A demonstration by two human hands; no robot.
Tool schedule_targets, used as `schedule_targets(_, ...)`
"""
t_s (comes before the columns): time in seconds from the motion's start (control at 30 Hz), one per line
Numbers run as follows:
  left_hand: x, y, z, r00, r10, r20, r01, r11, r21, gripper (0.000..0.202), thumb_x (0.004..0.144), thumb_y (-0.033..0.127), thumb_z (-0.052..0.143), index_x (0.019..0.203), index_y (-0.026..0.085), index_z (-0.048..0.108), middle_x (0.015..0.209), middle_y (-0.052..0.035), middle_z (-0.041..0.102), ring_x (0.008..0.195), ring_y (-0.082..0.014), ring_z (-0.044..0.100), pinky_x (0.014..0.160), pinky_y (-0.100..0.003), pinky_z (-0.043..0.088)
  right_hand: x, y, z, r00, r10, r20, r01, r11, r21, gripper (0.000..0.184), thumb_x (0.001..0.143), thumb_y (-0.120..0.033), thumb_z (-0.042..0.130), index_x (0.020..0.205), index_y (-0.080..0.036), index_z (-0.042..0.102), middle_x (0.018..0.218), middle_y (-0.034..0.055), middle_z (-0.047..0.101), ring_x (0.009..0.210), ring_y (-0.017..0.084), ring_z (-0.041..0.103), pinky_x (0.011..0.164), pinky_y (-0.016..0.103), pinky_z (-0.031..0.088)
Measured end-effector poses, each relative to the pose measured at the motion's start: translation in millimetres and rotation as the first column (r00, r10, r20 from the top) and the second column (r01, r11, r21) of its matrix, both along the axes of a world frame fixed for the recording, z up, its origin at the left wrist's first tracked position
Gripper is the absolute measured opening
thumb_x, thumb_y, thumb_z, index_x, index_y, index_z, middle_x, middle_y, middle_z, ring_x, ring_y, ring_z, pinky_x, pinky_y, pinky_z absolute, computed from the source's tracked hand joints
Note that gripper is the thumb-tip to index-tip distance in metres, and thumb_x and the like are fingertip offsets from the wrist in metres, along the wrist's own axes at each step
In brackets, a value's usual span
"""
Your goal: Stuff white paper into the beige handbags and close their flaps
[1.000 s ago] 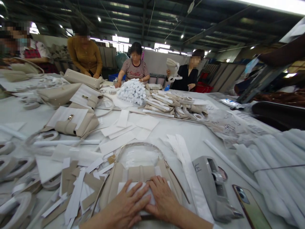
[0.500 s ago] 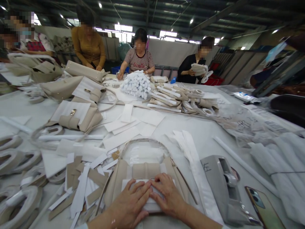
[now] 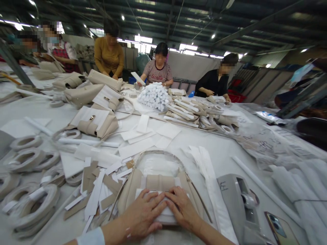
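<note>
A beige handbag (image 3: pixel 133 190) lies flat on the white table right in front of me, its wrapped handle (image 3: pixel 163 153) arching away. A white paper sheet (image 3: pixel 167 213) covers its front flap. My left hand (image 3: pixel 143 214) lies flat on that paper, fingers stretched out and pressing down. My right hand (image 3: pixel 182 207) rests beside it on the same paper, fingers extended, fingertips touching those of the left.
Grey tape dispenser (image 3: pixel 237 204) and a phone (image 3: pixel 279 226) sit at right. Paper and cardboard strips (image 3: pixel 97 187) lie at left, coiled straps (image 3: pixel 28 160) further left. More beige bags (image 3: pixel 94 124), white rolls (image 3: pixel 153 95) and several seated or standing workers across the table.
My head has turned slightly left, so the scene shifted right. Both hands stay pressed on the paper. The worker in black lowered a bag to the table.
</note>
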State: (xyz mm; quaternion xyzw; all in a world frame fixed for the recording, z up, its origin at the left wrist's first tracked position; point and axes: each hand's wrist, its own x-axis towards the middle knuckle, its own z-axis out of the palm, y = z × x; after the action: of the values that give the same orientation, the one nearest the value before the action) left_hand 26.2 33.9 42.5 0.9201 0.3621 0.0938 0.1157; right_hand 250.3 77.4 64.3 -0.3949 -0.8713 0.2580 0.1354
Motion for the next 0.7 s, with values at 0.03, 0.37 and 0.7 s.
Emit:
schedule_targets(0.03,-0.1,-0.1,0.1,1.0,0.001,0.006,-0.001,1.0,0.003,0.066,0.092,0.048,0.044,0.147,0.023,0.018,0.151,-0.008,0.031,0.128,-0.0291,0.037,0.106,-0.049,0.026,0.0,0.0,-1.7,1.0,-0.004,-0.01,0.004,1.0,0.003,0.026,0.094,-0.03,0.039,0.108,-0.024,0.061,0.097,0.0064,0.056,0.094,0.021,0.051,0.086,0.041,0.041)
schedule_targets(0.37,-3.0,1.6,-3.7,0.999,-0.027,0.024,0.027,1.0,0.015,0.065,0.094,0.055,0.033,0.148,0.022,0.017,0.15,-0.0122,0.03,0.129,-0.0298,0.037,0.106,-0.049,0.025,-2.8,-1.3,-12.1,0.999,-0.033,-0.003,0.033,0.993,0.11,0.028,0.09,-0.023,0.04,0.108,-0.022,0.062,0.096,0.0084,0.058,0.09,0.023,0.052,0.082,0.042,0.043)
schedule_targets(0.7,0.0,7.0,11.0,0.999,-0.014,0.036,0.016,0.999,-0.044,0.063,0.092,0.06,0.032,0.143,0.023,0.03,0.146,-0.0109,0.038,0.124,-0.0301,0.043,0.102,-0.048,0.031,-3.8,-0.9,-11.3,0.999,-0.038,-0.008,0.039,0.99,0.136,0.027,0.09,-0.024,0.04,0.103,-0.022,0.064,0.09,0.0076,0.058,0.087,0.022,0.051,0.079,0.04,0.042)
